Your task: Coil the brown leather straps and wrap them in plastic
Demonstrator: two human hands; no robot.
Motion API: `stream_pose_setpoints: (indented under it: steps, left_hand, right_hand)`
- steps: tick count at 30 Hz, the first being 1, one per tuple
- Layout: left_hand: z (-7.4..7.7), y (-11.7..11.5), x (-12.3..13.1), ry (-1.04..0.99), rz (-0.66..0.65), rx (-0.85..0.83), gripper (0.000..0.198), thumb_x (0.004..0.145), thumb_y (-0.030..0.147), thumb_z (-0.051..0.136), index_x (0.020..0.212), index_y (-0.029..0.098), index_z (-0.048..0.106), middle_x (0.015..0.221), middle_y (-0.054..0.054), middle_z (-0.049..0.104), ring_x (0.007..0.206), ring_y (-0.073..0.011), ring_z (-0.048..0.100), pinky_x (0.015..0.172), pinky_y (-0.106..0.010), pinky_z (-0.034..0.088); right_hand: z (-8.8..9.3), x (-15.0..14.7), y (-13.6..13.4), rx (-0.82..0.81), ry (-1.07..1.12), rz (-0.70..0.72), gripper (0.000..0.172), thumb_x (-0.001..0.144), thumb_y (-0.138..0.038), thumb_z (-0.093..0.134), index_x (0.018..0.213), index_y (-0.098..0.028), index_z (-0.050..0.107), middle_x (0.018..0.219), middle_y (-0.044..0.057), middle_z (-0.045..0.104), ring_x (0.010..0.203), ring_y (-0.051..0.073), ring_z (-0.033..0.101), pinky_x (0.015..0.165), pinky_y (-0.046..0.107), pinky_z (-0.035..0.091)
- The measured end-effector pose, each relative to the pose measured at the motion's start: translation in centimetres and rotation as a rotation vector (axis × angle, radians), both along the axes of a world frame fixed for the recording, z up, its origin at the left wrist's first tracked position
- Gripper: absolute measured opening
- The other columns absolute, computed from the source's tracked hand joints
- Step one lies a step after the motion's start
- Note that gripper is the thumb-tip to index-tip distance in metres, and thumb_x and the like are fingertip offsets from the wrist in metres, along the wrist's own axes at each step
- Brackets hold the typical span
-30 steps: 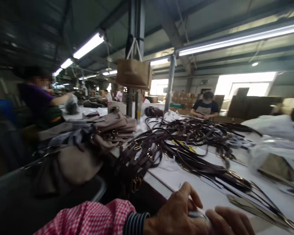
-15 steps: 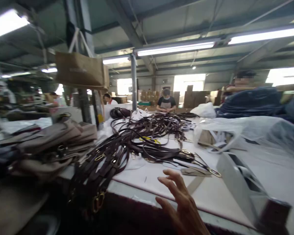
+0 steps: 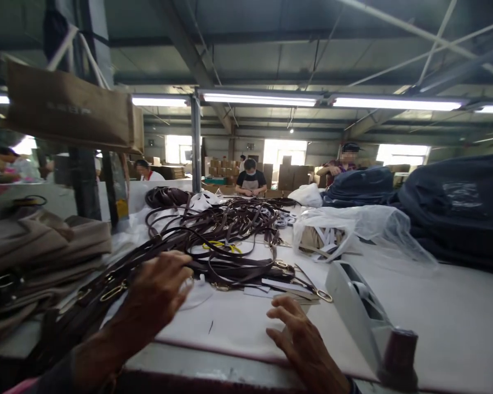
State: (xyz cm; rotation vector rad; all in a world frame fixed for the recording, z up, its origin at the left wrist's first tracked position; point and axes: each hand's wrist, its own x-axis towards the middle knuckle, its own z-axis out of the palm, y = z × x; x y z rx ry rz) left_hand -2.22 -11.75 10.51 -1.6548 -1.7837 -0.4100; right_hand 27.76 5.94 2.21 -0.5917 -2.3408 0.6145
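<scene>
My left hand (image 3: pixel 160 290) is over the pile of dark brown straps (image 3: pixel 230 268), at its near left part. Its fingers are bent loosely and slightly blurred, with nothing visible between them; whether they touch the straps I cannot tell. Gold-coloured oval rings hang on several straps, one ring (image 3: pixel 114 291) just left of that hand. My right hand (image 3: pixel 302 334) hovers above the white tabletop (image 3: pixel 230 328), fingers apart and curved, holding nothing. Just beyond it lie flat beige strips (image 3: pixel 299 296) and a strap end with a gold oval ring (image 3: pixel 324 295).
A grey tape dispenser (image 3: pixel 353 306) and a dark thread spool (image 3: pixel 399 355) stand at right. Behind them are a clear plastic bag (image 3: pixel 378 224) and dark blue bags (image 3: pixel 464 208). Folded taupe bags (image 3: pixel 66 241) lie left, below a hanging brown bag (image 3: pixel 69 109). Several people are farther back.
My left hand has come into view over the straps. The view has turned right, so the straps and dispenser sit farther left. My right hand stays open.
</scene>
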Motion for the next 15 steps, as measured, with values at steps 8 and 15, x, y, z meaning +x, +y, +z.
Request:
stream_pose_setpoints:
  steps: [8, 15]
  left_hand:
    - [-4.5, 15.7, 1.1, -0.03, -0.158, -0.49, 0.008, 0.087, 0.017, 0.071, 0.092, 0.02, 0.066, 0.109, -0.007, 0.071, 0.109, -0.0283, 0.064, 0.09, -0.042, 0.052]
    - [-4.2, 16.0, -2.8, -0.113, 0.007, -0.366, 0.02, 0.103, 0.017, 0.046, 0.11, 0.015, 0.065, 0.112, -0.014, 0.07, 0.105, -0.0283, 0.066, 0.086, -0.04, 0.052]
  right_hand:
    - [-0.6, -0.9, 3.9, 0.066, -0.109, 0.048, 0.015, 0.093, -0.027, 0.064, 0.107, -0.025, 0.069, 0.124, 0.007, 0.066, 0.117, 0.024, 0.066, 0.098, 0.033, 0.055]
    - [-0.1, 0.8, 5.6, 0.096, -0.09, -0.005, 0.022, 0.095, -0.024, 0.059, 0.116, -0.027, 0.066, 0.129, 0.006, 0.065, 0.122, 0.024, 0.063, 0.103, 0.036, 0.054]
